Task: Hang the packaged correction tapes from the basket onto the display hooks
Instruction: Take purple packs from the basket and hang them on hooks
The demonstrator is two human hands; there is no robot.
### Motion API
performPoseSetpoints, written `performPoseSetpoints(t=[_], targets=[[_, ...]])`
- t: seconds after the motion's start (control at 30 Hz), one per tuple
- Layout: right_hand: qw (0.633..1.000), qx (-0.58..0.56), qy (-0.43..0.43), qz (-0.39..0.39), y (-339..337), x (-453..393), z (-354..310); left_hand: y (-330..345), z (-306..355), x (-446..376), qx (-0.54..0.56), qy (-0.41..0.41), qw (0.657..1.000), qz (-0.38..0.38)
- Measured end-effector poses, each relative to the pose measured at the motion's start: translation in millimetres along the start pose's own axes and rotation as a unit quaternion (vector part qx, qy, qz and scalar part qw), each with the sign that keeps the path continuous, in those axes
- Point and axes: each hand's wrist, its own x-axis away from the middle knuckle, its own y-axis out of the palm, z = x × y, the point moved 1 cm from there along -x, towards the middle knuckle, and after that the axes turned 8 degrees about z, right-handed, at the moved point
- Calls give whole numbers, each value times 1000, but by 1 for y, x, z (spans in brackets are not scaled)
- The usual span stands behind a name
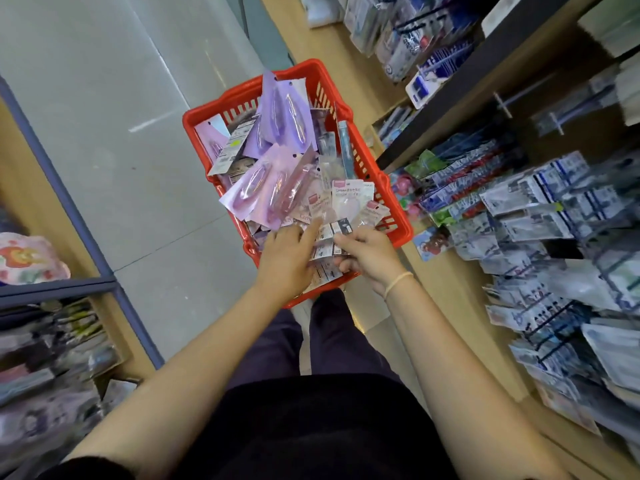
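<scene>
I am viewing the display racks (pixel 540 216) standing right of both hands. The red basket (pixel 367 161) is sitting beneath them, holding the packaged correction tapes (pixel 349 199). My right hand (pixel 367 252) is gripping several packets; my left hand (pixel 289 258) is touching the pile, index finger extended.

Hanging packets (pixel 540 209) on right blurred

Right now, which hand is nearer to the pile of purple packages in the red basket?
Left. The left hand reaches with a straight finger just below the purple packages; the right hand grips small barcoded packs further right, nearer the red basket rim.
</scene>
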Motion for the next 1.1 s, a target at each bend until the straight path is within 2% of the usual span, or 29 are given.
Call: performPoseSetpoints(t=[0.07, 0.13, 0.23, 0.3, 0.4, 0.63, 0.9, 1.1], targets=[[999, -46, -4, 8, 1, 2, -2, 2, -6, 2, 8, -4, 1000, -16], [997, -64, -10, 50, -7, -2, -1, -4, -13, 1, 42, -67, 995, -56], [989, 74, -25, 128, -28, -12, 10, -13, -27, 2, 107, -227, 961, -115], [972, 181, -29, 149, -37, -19, 23, -13, -38, 5, 172, -288, 933, -128], [962, 249, -6, 116, -32, -22, 36, -8, -47, 10, 196, -284, 924, -166], [967, 244, 13, 68, -7, -18, 41, -2, -51, 9, 234, -278, 914, -178], [991, 115, 23, 69, -10, -14, 15, -11, -41, 1, 282, -229, 919, -151], [999, 4, 45, 20, 18, -13, -2, -8, -21, 2, 388, -291, 863, -142]])
